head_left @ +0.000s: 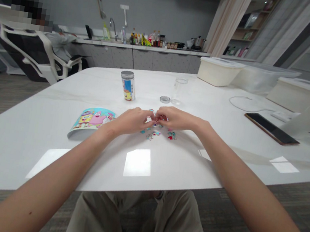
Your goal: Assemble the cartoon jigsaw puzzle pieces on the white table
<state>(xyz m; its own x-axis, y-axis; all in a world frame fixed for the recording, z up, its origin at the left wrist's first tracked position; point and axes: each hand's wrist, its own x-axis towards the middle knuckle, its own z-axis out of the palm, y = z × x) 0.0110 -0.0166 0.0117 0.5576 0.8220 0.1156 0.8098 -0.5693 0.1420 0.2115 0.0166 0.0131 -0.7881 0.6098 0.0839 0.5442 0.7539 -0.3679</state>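
Over a small pile of colourful jigsaw puzzle pieces (156,133), my two hands meet with their fingertips almost touching. My left hand (134,121) is closed in a pinch on a puzzle piece, mostly hidden by the fingers. Curled in from the other side, my right hand (177,118) pinches at the same spot. More puzzle pieces (172,135) lie loose below the right hand, and a few show behind the fingers. Left of my left hand, a curved cartoon picture sheet (93,119) rests on the white table (101,170), partly behind the wrist.
Beyond my hands stand a cartoon-labelled jar (128,86) with a silver lid, an open clear jar (179,92) and a loose lid (165,99). To the right lie a phone (271,128) and a cable, with plastic bins (219,72) behind. A person sits in a white chair (47,58) at far left.
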